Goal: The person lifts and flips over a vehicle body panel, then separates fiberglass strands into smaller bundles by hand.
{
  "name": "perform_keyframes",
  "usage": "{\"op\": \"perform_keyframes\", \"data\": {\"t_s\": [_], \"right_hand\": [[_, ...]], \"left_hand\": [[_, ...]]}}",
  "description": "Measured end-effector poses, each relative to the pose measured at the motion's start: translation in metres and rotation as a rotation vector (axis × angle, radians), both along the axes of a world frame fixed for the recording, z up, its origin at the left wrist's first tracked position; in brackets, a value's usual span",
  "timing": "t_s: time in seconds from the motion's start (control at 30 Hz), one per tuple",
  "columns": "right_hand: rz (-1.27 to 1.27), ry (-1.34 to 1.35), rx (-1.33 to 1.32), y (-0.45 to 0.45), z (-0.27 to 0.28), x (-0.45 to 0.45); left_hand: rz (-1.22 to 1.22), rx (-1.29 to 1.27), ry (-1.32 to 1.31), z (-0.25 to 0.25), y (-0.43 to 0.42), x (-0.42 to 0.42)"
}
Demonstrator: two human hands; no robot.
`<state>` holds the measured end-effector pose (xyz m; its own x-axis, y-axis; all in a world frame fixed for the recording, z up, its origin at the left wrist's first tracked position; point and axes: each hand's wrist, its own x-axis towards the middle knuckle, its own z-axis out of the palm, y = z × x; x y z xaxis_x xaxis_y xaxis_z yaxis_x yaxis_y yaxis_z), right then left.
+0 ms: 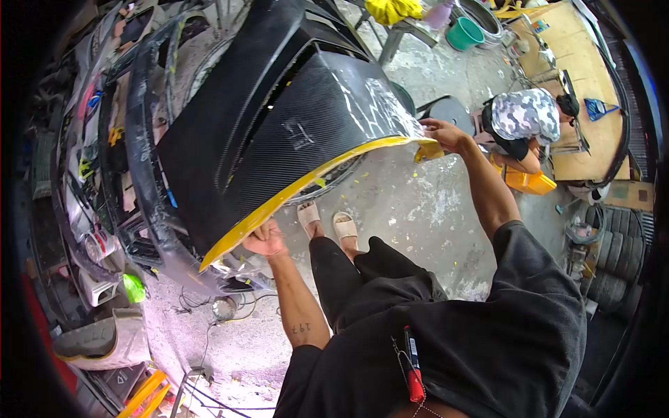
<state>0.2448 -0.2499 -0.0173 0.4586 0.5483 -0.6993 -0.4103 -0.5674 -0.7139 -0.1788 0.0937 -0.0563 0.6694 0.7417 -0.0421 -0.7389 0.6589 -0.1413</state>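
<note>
Hanging closest to the camera, at bottom centre, a red-ended marker rests against my black shirt. Up-frame from both my hands lies the carbon-patterned panel, its long axis running toward top centre. Its yellow edge slants from lower left up to the right. My left hand is at its lower stretch, fingers curled underneath, though I cannot tell how firmly; my right hand meets the far right corner beside a yellow flap, its grip partly hidden. Dark car bodywork crowds the panel's left side; concrete floor leaves room at centre, before a crouching co-worker at right.
</note>
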Motion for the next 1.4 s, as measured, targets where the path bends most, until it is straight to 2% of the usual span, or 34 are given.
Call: {"op": "perform_keyframes", "data": {"t_s": [0.17,0.23,0.3,0.43,0.5,0.57,0.63,0.67,0.7,0.77,0.8,0.83,0.9,0.93,1.0,1.07,1.23,1.3,1.37,1.4], "right_hand": [[-0.045,0.062,0.064,0.004,0.009,-0.011],[-0.066,0.084,0.056,0.007,0.018,-0.016],[-0.062,0.035,0.062,0.007,0.013,-0.016],[-0.047,0.049,0.103,0.003,0.005,-0.017],[-0.075,0.034,0.079,0.003,0.006,-0.017],[-0.037,0.023,0.081,0.001,0.002,-0.013],[-0.004,-0.096,-0.102,0.014,0.037,-0.018],[-0.029,-0.318,-0.140,0.017,0.031,-0.014],[-0.014,-0.319,-0.132,0.027,0.035,-0.008],[-0.198,-0.349,-0.020,0.048,0.055,-0.004],[-0.174,-0.321,0.033,0.058,0.061,-0.004],[-0.152,-0.297,0.091,0.072,0.066,0.000],[0.046,-0.428,0.136,0.101,0.066,0.009],[0.079,-0.477,0.150,0.114,0.062,0.011],[0.167,-0.668,0.175,0.134,0.050,0.015],[0.253,-0.858,0.175,0.143,0.042,0.017],[0.160,-0.862,0.235,0.139,0.045,0.007],[0.157,-1.026,0.259,0.134,0.055,-0.002],[0.245,-1.125,0.333,0.124,0.061,-0.005],[0.437,-1.200,0.379,0.119,0.063,-0.007]], "left_hand": [[0.001,-0.003,0.085,0.006,0.002,-0.003],[0.014,-0.010,0.045,0.003,0.000,0.000],[0.023,0.179,0.013,0.001,0.002,0.000],[0.046,0.208,0.081,0.010,-0.004,-0.002],[0.131,0.000,0.168,0.010,-0.004,-0.004],[0.151,-0.026,0.186,0.014,-0.005,-0.003],[0.144,0.031,0.295,0.017,-0.006,-0.003],[0.136,0.063,0.244,0.014,-0.006,-0.005],[0.152,0.066,0.245,0.017,-0.010,-0.004],[0.170,0.037,0.425,0.029,-0.017,-0.005],[0.135,0.113,0.393,0.012,-0.017,-0.016],[0.125,0.123,0.405,0.018,-0.028,-0.020],[0.131,-0.149,0.675,0.032,-0.056,-0.027],[0.107,-0.170,0.762,0.021,-0.066,-0.043],[0.055,-0.206,0.943,0.034,-0.100,-0.054],[0.030,-0.233,0.972,0.026,-0.128,-0.079],[-0.051,-0.364,1.092,0.021,-0.187,-0.121],[-0.053,-0.419,1.127,0.025,-0.201,-0.125],[-0.050,-0.473,1.156,0.027,-0.208,-0.126],[-0.061,-0.463,1.180,0.027,-0.210,-0.129]]}}
